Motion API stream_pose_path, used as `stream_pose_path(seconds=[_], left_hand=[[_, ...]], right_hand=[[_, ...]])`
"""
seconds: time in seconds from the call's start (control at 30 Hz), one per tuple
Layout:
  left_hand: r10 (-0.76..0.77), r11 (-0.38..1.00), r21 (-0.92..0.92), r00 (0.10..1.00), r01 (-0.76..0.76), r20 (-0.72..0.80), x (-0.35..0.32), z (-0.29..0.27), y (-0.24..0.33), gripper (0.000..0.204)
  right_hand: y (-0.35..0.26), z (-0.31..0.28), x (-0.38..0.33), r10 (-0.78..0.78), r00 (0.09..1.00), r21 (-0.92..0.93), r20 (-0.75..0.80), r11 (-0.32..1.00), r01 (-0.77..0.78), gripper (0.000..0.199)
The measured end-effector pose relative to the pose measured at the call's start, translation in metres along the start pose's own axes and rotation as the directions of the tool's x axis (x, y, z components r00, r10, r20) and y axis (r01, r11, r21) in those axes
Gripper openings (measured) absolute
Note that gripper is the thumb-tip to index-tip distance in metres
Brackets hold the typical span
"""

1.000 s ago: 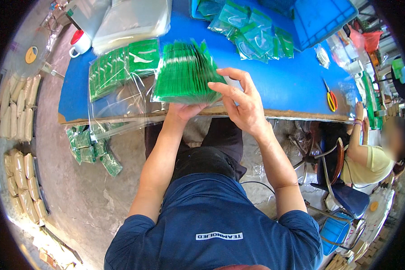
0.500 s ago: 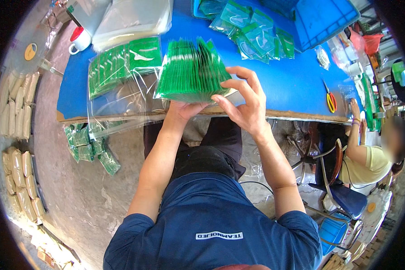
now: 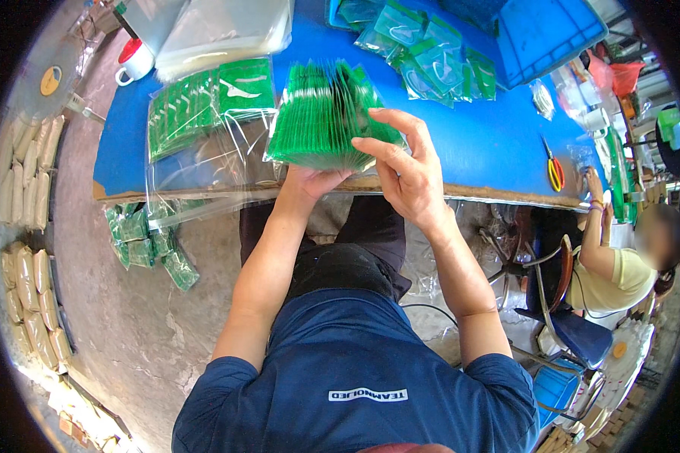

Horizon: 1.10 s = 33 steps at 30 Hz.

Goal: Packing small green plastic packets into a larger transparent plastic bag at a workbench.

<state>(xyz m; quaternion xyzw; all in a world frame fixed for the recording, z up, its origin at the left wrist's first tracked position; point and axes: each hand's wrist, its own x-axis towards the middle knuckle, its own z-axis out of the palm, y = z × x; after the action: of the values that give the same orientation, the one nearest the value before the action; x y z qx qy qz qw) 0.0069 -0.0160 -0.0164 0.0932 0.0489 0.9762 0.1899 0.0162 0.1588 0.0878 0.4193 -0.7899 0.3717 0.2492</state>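
Observation:
My left hand [image 3: 313, 180] grips from below a thick fanned stack of green packets [image 3: 321, 113] held over the near edge of the blue table [image 3: 476, 151]. My right hand [image 3: 404, 170] rests against the stack's right side, fingers spread along the packet edges. Left of the stack lies a clear plastic bag [image 3: 204, 128] partly filled with green packets, its open end hanging over the table edge.
More green packets in clear bags [image 3: 423, 53] lie at the back, beside a blue crate [image 3: 548, 30]. Scissors [image 3: 554, 170] sit at the right. Packed bags [image 3: 147, 241] lie on the floor. A seated person [image 3: 619, 257] works at the right. A red-and-white mug [image 3: 132, 60] stands far left.
The stack has shifted slightly up and right in my hands. My right hand's fingers have slid along the stack's edge.

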Motion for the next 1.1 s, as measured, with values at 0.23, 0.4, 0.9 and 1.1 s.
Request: stream_pose_path(seconds=[0.23,0.4,0.9,1.1], left_hand=[[0.005,1.0,0.003,1.0,-0.005,0.017,0.001,0.003,0.0,0.046],[0.014,1.0,0.0,0.998,-0.014,-0.054,0.003,0.003,0.0,0.047],[0.043,0.996,0.079,0.998,-0.039,-0.044,0.001,0.002,-0.002,0.047],[0.025,1.0,0.013,0.999,-0.025,0.025,0.005,0.002,0.0,0.04]], right_hand=[[-0.004,-0.003,0.0,0.085,0.995,0.006,-0.047,0.996,-0.084,0.027],[-0.001,0.005,-0.003,0.104,0.991,-0.001,-0.086,0.995,-0.105,0.029],[0.0,0.009,0.0,-0.019,1.0,0.002,0.007,1.0,0.019,0.048],[-0.004,0.007,0.001,0.069,0.997,0.018,-0.045,0.997,-0.068,0.032]])
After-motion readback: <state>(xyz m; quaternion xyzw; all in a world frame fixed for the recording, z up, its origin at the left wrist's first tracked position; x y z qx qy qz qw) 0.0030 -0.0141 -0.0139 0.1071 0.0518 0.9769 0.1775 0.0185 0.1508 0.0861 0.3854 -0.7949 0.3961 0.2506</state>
